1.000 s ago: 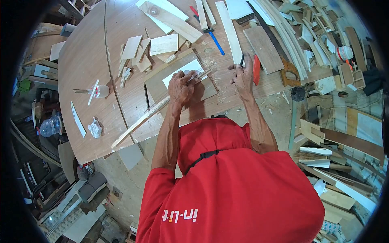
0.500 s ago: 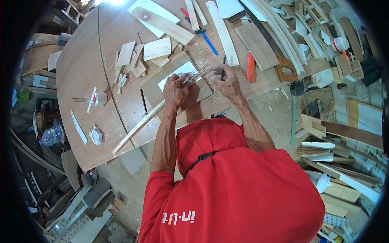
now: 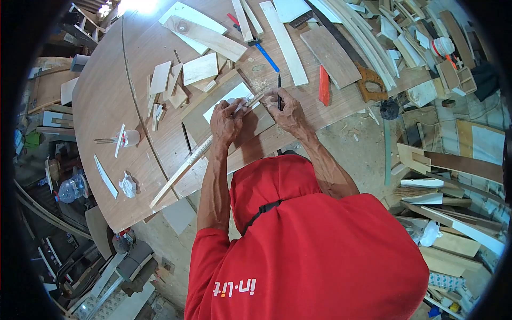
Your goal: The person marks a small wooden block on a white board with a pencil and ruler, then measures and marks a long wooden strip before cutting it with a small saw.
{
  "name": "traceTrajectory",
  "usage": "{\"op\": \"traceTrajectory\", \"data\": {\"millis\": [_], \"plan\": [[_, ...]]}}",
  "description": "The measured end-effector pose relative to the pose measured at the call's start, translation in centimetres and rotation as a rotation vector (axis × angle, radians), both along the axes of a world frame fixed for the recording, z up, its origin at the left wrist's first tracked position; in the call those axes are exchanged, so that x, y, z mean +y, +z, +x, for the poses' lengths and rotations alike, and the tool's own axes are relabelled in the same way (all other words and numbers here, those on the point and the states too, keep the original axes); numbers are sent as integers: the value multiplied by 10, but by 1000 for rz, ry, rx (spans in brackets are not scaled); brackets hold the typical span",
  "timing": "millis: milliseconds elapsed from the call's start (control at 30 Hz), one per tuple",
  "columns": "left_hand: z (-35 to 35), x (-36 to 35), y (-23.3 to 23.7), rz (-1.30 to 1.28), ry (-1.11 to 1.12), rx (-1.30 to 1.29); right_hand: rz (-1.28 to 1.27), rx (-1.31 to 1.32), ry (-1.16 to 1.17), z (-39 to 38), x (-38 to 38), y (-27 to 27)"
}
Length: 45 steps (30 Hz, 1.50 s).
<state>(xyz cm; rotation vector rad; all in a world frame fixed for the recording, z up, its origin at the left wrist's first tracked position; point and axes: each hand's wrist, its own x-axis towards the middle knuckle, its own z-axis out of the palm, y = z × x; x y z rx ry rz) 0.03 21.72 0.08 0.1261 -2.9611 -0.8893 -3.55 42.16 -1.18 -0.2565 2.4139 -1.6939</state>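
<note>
The fingers of the left hand (image 3: 226, 127) are bent and close together, pressing down on a pale wooden strip (image 3: 178, 177) near its upper end, while those of the right hand (image 3: 289, 113) are closed around a dark pencil (image 3: 279, 84), just beside that end. The strip lies at a slant from the centre of the frame to the lower left, its upper part over a white piece (image 3: 234, 93) on a grey-brown board (image 3: 198, 122). With the hold so near one end, the long lower part could swing if the right hand or a sleeve nudged it, and the strip would turn off its line; the white piece could slide too, should the pressure ease. Wood shavings (image 3: 260, 84) by the strip's end might lift it or spoil a mark. The left forearm runs nearly straight up the frame, wrist low over the work; the right forearm slants in from the right, its hand curled, the pencil standing almost upright in the view. Farther right on the table (image 3: 101, 122) lies a red tool (image 3: 324, 86).
</note>
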Motion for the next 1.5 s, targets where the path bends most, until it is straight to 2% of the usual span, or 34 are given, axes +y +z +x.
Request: {"op": "traceTrajectory", "data": {"millis": [300, 400, 467, 700, 767, 800, 867, 900, 967, 1100, 1167, 1200, 1267, 1400, 1500], "plan": [[0, -3, -1, 25, -37, 35, 115, 4, 17, 0, -3, 7], [-1, -3, -2, 28, -32, 10, 144, 69, 42, 0, -3, 7], [0, -5, -6, 4, -51, 58, 235, 233, 82, -1, -3, 1], [1, 0, -1, -2, -9, -10, 252, 131, 100, -5, -1, 9], [0, 0, -5, 8, 11, 6, 76, -10, 99, -7, 4, 13], [-1, -1, -4, 7, 15, 9, 75, -8, 104, -8, 5, 15], [-1, -1, -4, 0, -4, 18, -403, -32, 88, -5, 11, 19], [-1, 0, -4, 3, 1, 19, -401, -32, 93, -6, 15, 19], [0, 1, -1, 19, 17, -3, -677, -154, 147, -6, 23, 20], [-1, -3, -6, -15, -1, 34, -710, -243, 155, -5, 25, 29], [-1, -3, -6, -28, -26, 35, -540, -113, 81, -11, 24, 7], [-1, -2, -5, -26, -19, 37, -538, -113, 89, -12, 25, 9], [-2, -2, -4, -12, -13, 7, -459, -354, -111, -12, 27, 13], [-1, -2, -6, -18, -20, 20, -417, -359, -120, -8, 24, 10], [0, -2, -4, -8, -2, 27, -480, -277, -118, -7, 14, 19]]}}
